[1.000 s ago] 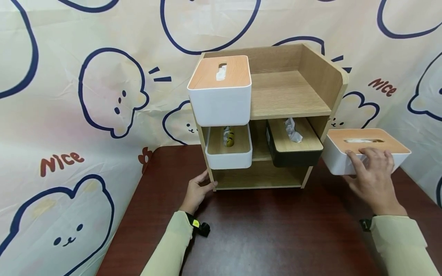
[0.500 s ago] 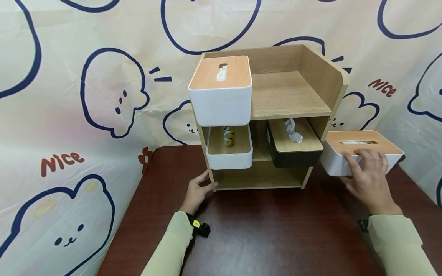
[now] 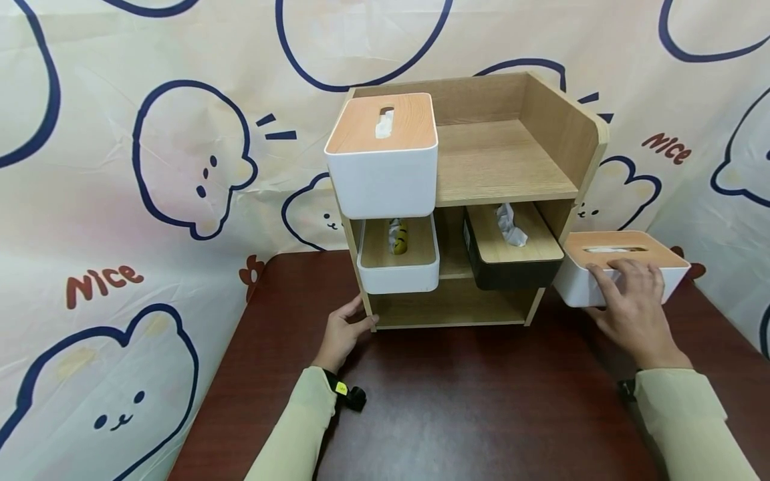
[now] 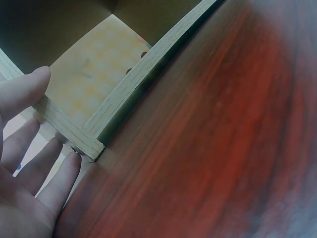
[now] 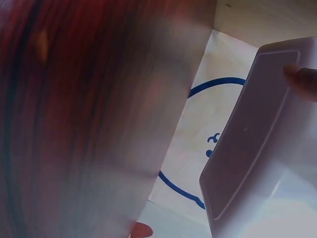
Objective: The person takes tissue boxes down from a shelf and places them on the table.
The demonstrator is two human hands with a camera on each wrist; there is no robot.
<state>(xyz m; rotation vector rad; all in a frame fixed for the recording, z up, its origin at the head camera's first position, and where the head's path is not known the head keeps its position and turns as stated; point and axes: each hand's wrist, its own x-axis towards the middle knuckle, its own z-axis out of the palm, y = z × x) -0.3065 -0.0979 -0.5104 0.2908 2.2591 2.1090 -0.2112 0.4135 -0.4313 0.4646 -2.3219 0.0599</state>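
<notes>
In the head view my right hand point(image 3: 637, 314) grips the front of a white box with a wood-look lid point(image 3: 621, 280), beside the shelf's right side. Its underside point(image 5: 247, 134) shows in the right wrist view, off the table, with a fingertip point(image 5: 301, 82) against it. My left hand point(image 3: 343, 335) pinches the lower left upright of the wooden shelf point(image 3: 505, 160). The left wrist view shows the thumb inside the upright point(image 4: 64, 124) and the other fingers outside it.
Another white lidded box point(image 3: 381, 184) stands on the shelf's top left. Below it sits a white open tray point(image 3: 400, 279) with a small yellow item point(image 3: 398, 239), and right of that a black box point(image 3: 520, 275) with a tissue. Brown table point(image 3: 481, 401) lies in front; patterned cloth hangs behind.
My right hand has moved left with the white box, bringing it closer to the shelf's right side. My left hand has kept its hold on the upright.
</notes>
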